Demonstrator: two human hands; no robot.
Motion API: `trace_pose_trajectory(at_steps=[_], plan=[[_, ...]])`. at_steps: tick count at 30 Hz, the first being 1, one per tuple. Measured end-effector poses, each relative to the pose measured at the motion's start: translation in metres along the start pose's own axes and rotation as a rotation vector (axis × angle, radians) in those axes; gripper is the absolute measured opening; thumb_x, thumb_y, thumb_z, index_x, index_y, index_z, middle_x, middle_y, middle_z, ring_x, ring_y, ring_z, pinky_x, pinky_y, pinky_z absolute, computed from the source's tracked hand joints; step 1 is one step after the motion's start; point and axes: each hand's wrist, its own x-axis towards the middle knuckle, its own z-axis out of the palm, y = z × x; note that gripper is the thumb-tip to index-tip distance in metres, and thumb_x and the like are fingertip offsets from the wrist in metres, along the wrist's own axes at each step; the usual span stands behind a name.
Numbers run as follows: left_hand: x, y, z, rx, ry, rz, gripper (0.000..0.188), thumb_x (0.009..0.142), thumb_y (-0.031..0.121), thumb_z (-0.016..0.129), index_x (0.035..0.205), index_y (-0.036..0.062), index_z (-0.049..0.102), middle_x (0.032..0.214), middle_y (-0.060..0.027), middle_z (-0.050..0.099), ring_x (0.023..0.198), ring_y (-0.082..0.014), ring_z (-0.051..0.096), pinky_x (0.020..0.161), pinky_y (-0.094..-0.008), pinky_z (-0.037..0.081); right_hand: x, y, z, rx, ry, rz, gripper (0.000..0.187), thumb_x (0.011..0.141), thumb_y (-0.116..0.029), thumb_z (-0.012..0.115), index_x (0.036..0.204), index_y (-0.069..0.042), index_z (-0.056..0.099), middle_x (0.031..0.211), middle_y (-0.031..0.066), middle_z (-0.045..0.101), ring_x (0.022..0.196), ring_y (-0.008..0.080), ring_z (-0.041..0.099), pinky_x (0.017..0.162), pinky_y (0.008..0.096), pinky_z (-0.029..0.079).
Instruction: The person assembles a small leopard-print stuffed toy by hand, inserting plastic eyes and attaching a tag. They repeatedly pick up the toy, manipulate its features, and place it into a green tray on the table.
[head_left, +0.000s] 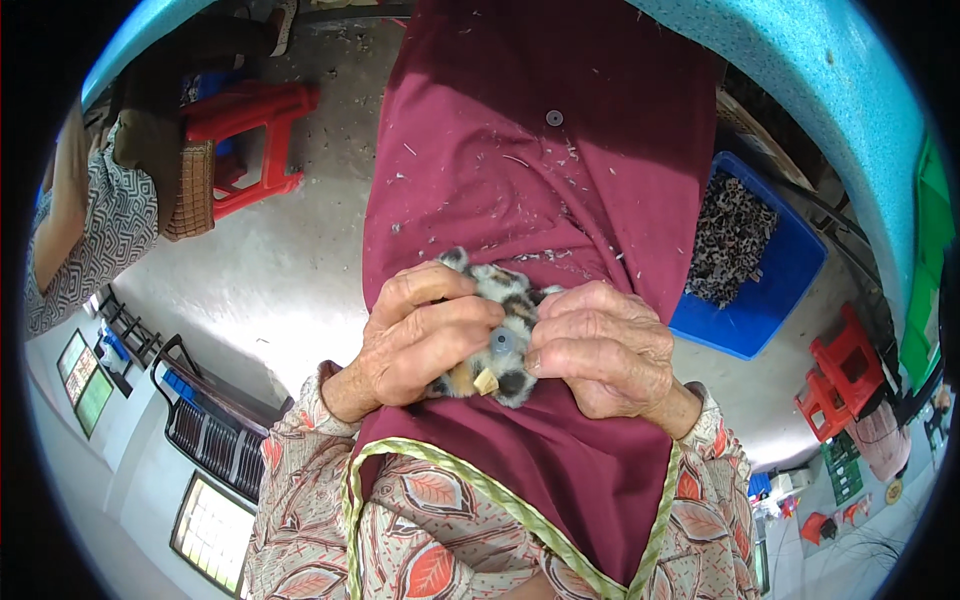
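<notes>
A small plush piece [516, 308] of white, black and tan spotted fur lies in my lap, held between both hands. My left hand [425, 330] has its fingers curled over the left side of the fur. Opposite it, my right hand [605, 345] pinches the right edge, thumb and fingers pressed together. Between the hands a translucent round plastic disc [502, 341] with a dark centre sits against the fur. Just below it a small pale yellow piece [486, 382] sticks out. The fingers hide much of the plush. Beneath is a maroon apron [450, 130], strewn with fluff.
A similar grey disc [554, 118] lies on the apron farther out. To the right, a blue bin [735, 335] holds many spotted fur pieces. A light blue edge [800, 50] curves across the upper right. Red stools [265, 125] stand left and right; another person's arm [65, 215] shows at left.
</notes>
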Motion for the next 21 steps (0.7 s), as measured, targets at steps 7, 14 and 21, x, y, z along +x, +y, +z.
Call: trace_pose_trajectory(at_steps=[7,14,21], plan=[[0.01,-0.014,-0.001,-0.356,-0.112,-0.285,0.031,0.064,0.028,0.079,0.081,0.0043,0.069,0.1,-0.0066,0.061,0.099,-0.028,0.051,0.092,-0.0429,0.038,0.004,0.005,-0.001,0.107,0.077,0.196,0.028,0.066,0.011,0.066,0.091,0.001,0.059,0.077,0.0073,0.059,0.065,0.0185,0.055,0.06,0.0303,0.046],[0.01,-0.006,0.008,-1.26,-0.137,-1.113,0.052,0.072,0.032,0.08,0.111,0.0019,0.064,0.115,-0.0079,0.059,0.109,-0.0185,0.053,0.098,-0.0327,0.041,-0.002,0.032,0.003,0.532,0.258,0.844,0.021,0.084,-0.004,0.063,0.104,0.0,0.057,0.086,0.0024,0.059,0.077,0.0076,0.054,0.07,0.0222,0.046],[0.028,-0.009,0.019,-1.282,0.039,-1.487,0.038,0.088,0.024,0.067,0.112,-0.0042,0.06,0.102,-0.0083,0.067,0.094,-0.0154,0.062,0.09,-0.0298,0.047,-0.003,0.036,-0.02,0.575,0.148,0.913,0.036,0.091,-0.029,0.063,0.112,0.0,0.059,0.099,0.0062,0.064,0.089,0.0091,0.058,0.078,0.0252,0.047]])
